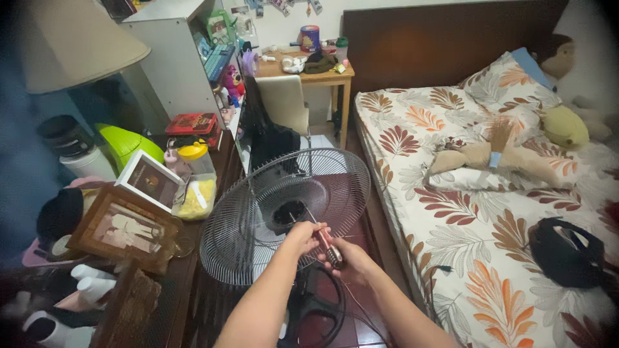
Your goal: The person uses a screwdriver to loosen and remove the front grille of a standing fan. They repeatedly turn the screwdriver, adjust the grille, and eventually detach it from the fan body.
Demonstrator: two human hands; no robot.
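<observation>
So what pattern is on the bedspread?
White bedspread with orange, red and grey leaf prints; head view.

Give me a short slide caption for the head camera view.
Both hands hold a screwdriver at a fan grille beside a floral bed.

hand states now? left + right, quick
Left hand: closed on the round grey wire fan guard, at its hub.
Right hand: closed around a slim screwdriver with a reddish-brown handle.

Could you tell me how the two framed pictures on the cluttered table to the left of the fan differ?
The white-framed picture has a pale frame and stands propped up, tilted back; the brown-framed picture has a wide wooden frame and lies lower, nearer the camera. The brown one looks larger. The white one holds a dark image, the brown one a faded, sepia-like one. Both are rectangular and sit among the clutter.
</observation>
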